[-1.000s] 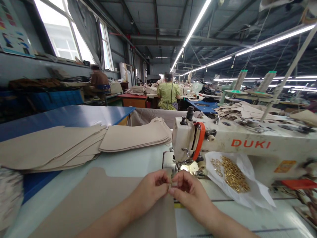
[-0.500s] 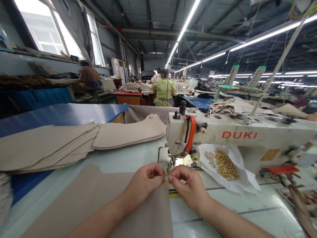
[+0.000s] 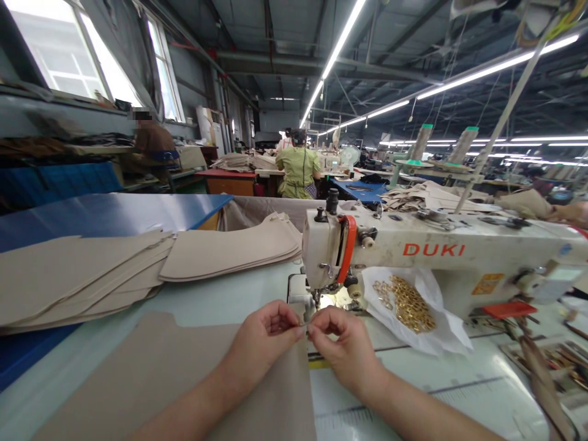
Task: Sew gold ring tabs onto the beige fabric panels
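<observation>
In front of the sewing machine [image 3: 390, 236], my left hand [image 3: 269, 334] and my right hand [image 3: 344, 343] meet fingertip to fingertip. Both are closed in a pinch on a small thin strip [image 3: 305, 324], mostly hidden by the fingers. My left hand and forearm are over a large taupe panel [image 3: 184, 373] lying flat on the table. The machine's needle area, lit by a lamp, is just beyond my fingers. Gold-coloured metal rings or buckles [image 3: 411, 306] lie heaped on a white wrapper [image 3: 450, 337] to the right of my right hand.
Stacks of cut taupe panels [image 3: 229, 248] lie at the left on the table and blue board [image 3: 138, 205]. A tray of small items [image 3: 560, 361] is at the right edge. Thread cones [image 3: 420, 144] stand behind the machine. Other people [image 3: 298, 165] sit farther back.
My view has turned slightly to the right, so the machine and stacks appear farther left. Both hands keep their pinch, and less of the small strip shows between the fingertips.
</observation>
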Tool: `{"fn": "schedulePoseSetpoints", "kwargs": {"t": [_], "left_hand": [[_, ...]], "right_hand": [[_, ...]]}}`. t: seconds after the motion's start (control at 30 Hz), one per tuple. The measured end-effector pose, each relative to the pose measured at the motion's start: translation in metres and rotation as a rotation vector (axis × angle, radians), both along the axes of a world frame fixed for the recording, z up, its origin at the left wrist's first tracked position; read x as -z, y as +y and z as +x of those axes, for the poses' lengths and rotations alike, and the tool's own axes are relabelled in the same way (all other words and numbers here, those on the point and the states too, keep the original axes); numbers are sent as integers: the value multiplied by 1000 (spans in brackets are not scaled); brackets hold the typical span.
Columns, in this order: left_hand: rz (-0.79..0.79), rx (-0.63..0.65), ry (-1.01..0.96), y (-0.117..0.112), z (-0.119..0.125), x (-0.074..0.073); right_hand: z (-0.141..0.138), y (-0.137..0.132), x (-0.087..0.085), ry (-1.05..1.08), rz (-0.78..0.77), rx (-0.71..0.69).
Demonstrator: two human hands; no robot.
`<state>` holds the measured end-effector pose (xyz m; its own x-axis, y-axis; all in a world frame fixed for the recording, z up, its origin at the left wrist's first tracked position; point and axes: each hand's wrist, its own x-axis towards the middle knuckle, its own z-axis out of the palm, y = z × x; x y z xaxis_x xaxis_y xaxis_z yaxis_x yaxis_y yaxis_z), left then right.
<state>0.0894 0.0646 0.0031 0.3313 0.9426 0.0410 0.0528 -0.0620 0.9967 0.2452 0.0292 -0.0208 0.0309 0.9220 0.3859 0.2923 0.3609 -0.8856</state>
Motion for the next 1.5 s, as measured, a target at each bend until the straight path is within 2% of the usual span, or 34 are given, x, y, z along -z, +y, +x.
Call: {"fn": "schedulePoseSetpoints", "kwargs": {"t": [0.17,0.33,0.6,0.7,0.9,1.2,1.5], "left_hand": [[162,-44,59,-5,-1,3],[242,-67,119,-10,-2,0],[126,18,60,-6,-2,3],[108,92,126,-3,-3,7],[202,106,258,-5,-7,6],[244,114,288,-6,-7,6],[254,96,293,-7,-4,5]], "right_hand": [[0,-2,0,102,-64,-65],[2,-2,1,219,-154,-150],[1,-1,-2,243,-205,-180],[1,0,-4,246,-205,-177],[2,-1,-3,201,-193,-161],[6,-3,-4,66,-115,-141],[7,-5,-9,-182,-67,-66]]}}
